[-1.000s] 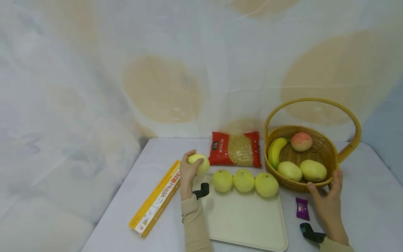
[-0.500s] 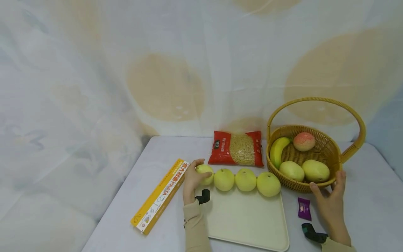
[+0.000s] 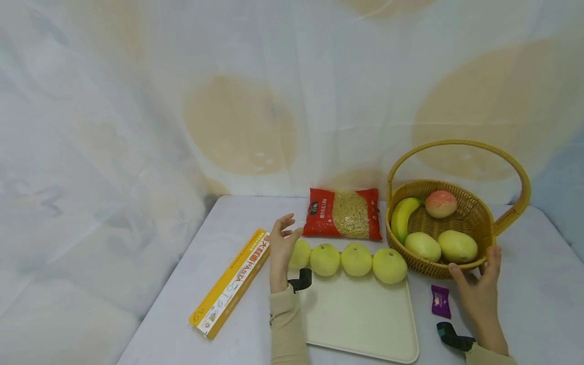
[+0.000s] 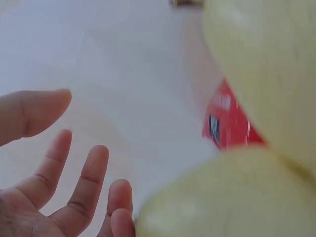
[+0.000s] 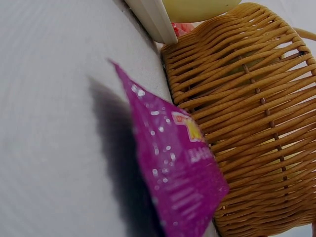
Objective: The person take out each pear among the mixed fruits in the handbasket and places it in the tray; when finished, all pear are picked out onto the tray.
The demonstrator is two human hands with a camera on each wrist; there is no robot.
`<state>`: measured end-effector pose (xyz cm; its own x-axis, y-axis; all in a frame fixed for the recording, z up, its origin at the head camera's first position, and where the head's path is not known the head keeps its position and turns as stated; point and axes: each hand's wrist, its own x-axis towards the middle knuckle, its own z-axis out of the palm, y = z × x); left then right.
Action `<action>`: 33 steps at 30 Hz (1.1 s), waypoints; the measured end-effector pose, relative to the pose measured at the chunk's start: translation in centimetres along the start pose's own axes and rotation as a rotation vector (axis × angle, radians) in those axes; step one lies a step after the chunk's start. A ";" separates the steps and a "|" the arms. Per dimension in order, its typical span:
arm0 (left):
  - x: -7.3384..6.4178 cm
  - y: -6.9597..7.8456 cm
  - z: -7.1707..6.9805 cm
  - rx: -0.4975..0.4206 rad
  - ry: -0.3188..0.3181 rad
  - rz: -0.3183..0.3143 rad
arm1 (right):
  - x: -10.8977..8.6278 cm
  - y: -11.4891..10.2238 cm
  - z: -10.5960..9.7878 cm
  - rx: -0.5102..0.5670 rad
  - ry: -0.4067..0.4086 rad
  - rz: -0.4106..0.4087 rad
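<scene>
Now: left hand [image 3: 282, 253] holding nothing, right hand [image 3: 480, 299] touching the basket [image 3: 490, 225]

And here is the left hand, palm clear, its fingers spreading apart and bending only lightly, gripping nothing at all! Just right of it, four pale fruits [image 3: 356, 259] are standing in a row, side by side, along the far edge of the tray [image 3: 360, 319]. The nearest fruit [image 3: 299, 254] is peeking out from behind that hand; whether a fingertip is touching it, I can't tell. Beyond the hand and to its right, the red pasta bag [image 3: 344, 214] is lying flat, while to its left the yellow box [image 3: 231, 284] is lying aslant on the table [image 3: 538, 289].

Over to the right hand! Its thumb is resting at the basket's near rim and its fingers are touching the side nearest them; how firmly they are closing on the wicker, I can't tell. Ahead of that hand, inside the basket, two yellow-green fruits [image 3: 457, 247] are sitting closest, a peach [image 3: 440, 204] is lying farther back, and a banana [image 3: 403, 220] is curving along the far left wall. The handle [image 3: 461, 144] is arching high above them all. Just left of the right hand, a purple candy [image 3: 440, 301] is lying between it and the tray.
</scene>
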<state>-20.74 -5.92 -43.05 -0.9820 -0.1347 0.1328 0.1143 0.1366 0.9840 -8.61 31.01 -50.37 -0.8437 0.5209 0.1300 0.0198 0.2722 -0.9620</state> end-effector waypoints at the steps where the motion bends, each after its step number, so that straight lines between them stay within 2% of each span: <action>1: 0.0 0.3 0.4 -0.008 -0.009 0.017 | 0.0 0.0 0.0 0.002 0.001 0.000; 5: -0.3 1.4 2.1 -0.019 -0.060 0.079 | -0.1 0.1 0.1 -0.002 0.004 -0.001; 10: -0.8 2.5 4.8 -0.045 -0.178 0.153 | -0.2 0.1 0.1 -0.005 -0.005 -0.002; 13: -1.1 3.3 6.8 -0.049 -0.269 0.151 | -0.2 0.0 0.0 -0.012 -0.006 0.008; 17: -1.4 4.6 9.7 -0.058 -0.408 0.112 | -0.1 0.1 0.0 -0.004 -0.007 -0.004; 24: -0.7 6.2 14.9 -0.079 -0.625 0.157 | 0.0 0.3 -0.1 -0.022 -0.009 -0.005; 29: -0.4 7.4 18.7 0.001 -0.758 0.149 | -0.2 0.1 -0.1 -0.025 -0.010 -0.009; 33: -0.5 8.3 21.1 0.162 -0.858 0.195 | -0.3 0.1 -0.1 -0.019 -0.010 -0.014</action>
<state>-22.44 16.03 -37.44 -0.7293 0.6772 0.0972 0.3321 0.2261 0.9157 -8.37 30.94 -50.47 -0.8492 0.5087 0.1414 0.0178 0.2952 -0.9553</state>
